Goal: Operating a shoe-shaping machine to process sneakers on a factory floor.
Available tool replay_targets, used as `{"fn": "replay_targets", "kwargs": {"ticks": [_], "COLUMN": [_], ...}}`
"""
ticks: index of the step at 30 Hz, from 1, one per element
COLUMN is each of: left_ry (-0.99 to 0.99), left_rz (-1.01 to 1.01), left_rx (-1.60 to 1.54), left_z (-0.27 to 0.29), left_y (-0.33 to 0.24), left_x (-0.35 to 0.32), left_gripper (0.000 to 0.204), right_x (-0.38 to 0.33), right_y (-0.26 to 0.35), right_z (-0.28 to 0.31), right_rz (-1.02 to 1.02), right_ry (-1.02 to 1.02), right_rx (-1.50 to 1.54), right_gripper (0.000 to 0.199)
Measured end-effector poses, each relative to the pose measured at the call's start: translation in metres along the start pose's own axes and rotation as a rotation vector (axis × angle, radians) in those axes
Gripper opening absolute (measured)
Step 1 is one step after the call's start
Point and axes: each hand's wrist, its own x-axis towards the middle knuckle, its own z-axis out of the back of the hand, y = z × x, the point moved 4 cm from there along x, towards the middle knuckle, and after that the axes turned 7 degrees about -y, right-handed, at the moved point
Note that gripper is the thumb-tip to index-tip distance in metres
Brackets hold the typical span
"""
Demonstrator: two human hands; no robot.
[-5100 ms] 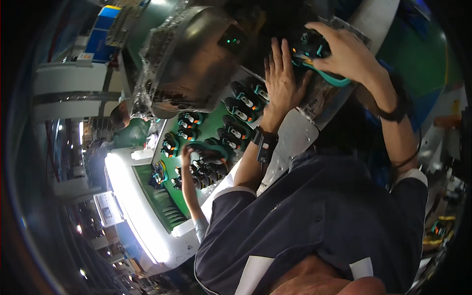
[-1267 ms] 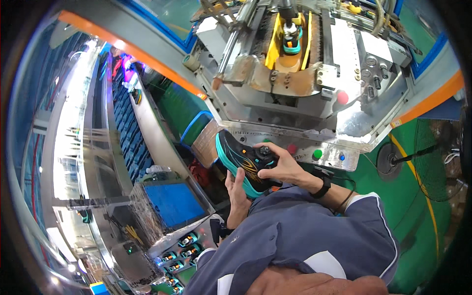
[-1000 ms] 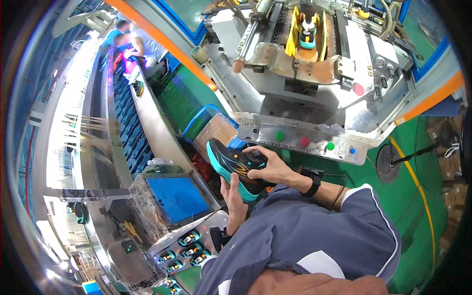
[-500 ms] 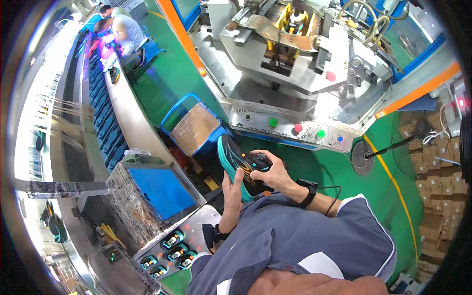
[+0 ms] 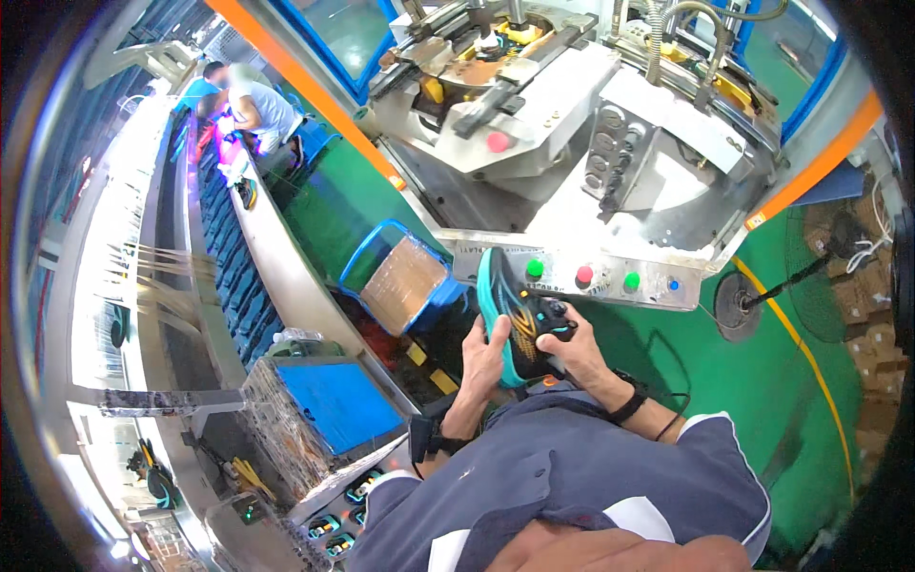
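Both hands hold a black sports shoe (image 5: 526, 334) with a teal sole and orange-yellow lines, in front of my body, its toe pointing away from me. My left hand (image 5: 483, 360) is closed along the teal sole side, thumb over the edge. From the other side my right hand (image 5: 579, 351) grips the upper near the laces and the collar, its thumb pressing on the black material. The fingers under the shoe are hidden. Past the toe is the front panel (image 5: 610, 278) of a machine, with green, red and blue buttons.
A blue-framed chair (image 5: 405, 276) with a cardboard seat stands ahead on the left. On the left are a conveyor (image 5: 272, 257) and a blue-topped stand (image 5: 338, 405), with several small teal-black parts (image 5: 324, 526) below. Two people work far left. A fan (image 5: 739, 307) stands at right.
The shoe and both hands appear further right and its toe now overlaps the machine's panel. The view has shifted, and the machine's upper part sits differently. Both hands still hold the shoe.
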Motion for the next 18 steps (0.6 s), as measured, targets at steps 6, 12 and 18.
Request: {"fn": "replay_targets", "kwargs": {"ticks": [6,12,18], "left_ry": [0.236,0.48,0.471], "left_rz": [-0.139,-0.391,-0.404], "left_rx": [0.224,0.356,0.194], "left_z": [-0.1,-0.201,-0.316], "left_y": [-0.049,-0.092,-0.107], "left_x": [0.032,0.07,0.146], "left_gripper": [0.048,0.057,0.066], "right_x": [0.033,0.06,0.077], "right_y": [0.054,0.13,0.173], "right_z": [0.065,0.157,0.258], "right_rz": [0.183,0.422,0.57], "right_ry": [-0.198,-0.437,-0.701], "right_rx": [0.042,-0.161,-0.05], "right_gripper": [0.051,0.053,0.056]}}
